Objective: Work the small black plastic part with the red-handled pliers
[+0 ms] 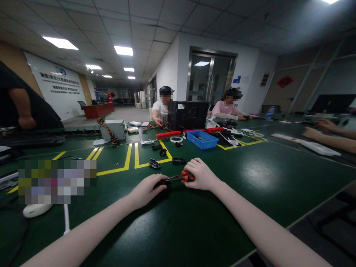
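Observation:
My right hand (200,174) is closed around the red and black handles of a pair of long-nose pliers (175,178). The jaws point left and reach a small black part (162,183) that my left hand (147,191) pinches against the green table. My fingers cover much of that part, so its kind is hard to make out. Just beyond my hands lie a broken-looking black piece (154,163) with pale edges and a dark cylindrical piece (178,161). Smaller black pieces (162,152) rest farther back, by the yellow tape.
A blue plastic bin (202,139) stands beyond my right hand, near a white ring-shaped coil (176,139). Farther back are a metal power supply box (113,130) with wires and a black computer case (188,115). Co-workers sit across the table; another person's hands (317,131) are at right.

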The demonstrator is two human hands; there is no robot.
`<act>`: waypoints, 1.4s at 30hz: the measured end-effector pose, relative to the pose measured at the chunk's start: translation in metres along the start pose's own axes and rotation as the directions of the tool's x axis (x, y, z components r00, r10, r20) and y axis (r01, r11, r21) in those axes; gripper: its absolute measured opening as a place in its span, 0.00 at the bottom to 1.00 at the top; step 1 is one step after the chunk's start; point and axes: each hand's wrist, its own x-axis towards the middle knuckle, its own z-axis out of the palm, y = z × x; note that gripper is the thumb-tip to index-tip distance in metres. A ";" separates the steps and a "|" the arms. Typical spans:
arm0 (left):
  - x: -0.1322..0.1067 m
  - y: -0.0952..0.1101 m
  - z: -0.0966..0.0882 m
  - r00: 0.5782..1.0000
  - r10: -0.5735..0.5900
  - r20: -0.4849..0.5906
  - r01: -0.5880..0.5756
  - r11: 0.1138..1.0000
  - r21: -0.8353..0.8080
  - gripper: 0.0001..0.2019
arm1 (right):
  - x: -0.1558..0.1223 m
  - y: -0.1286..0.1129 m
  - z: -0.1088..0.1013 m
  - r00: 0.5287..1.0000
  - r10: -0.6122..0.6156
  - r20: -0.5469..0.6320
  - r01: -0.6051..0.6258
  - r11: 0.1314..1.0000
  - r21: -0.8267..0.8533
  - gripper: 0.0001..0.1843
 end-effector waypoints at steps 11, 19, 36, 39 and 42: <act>0.000 -0.001 0.000 1.000 0.010 -0.011 -0.010 1.000 -0.015 0.15 | 0.000 -0.002 0.000 1.000 0.014 0.018 -0.014 1.000 0.005 0.12; -0.001 -0.003 0.001 0.999 0.036 -0.039 -0.035 0.999 0.021 0.17 | 0.001 -0.003 -0.002 0.998 0.034 0.058 -0.037 0.998 0.055 0.13; -0.002 0.000 0.002 0.999 0.050 -0.009 -0.049 0.994 0.093 0.16 | 0.000 -0.002 0.001 0.994 0.016 0.105 -0.025 0.996 0.091 0.13; -0.002 0.000 0.002 0.999 0.036 -0.013 -0.034 0.994 0.107 0.16 | 0.000 -0.002 0.001 0.994 0.010 0.107 -0.020 0.996 0.090 0.14; -0.003 0.001 0.002 0.999 0.038 -0.019 -0.035 0.993 0.116 0.16 | 0.000 -0.002 0.001 0.995 0.011 0.102 -0.020 0.996 0.091 0.14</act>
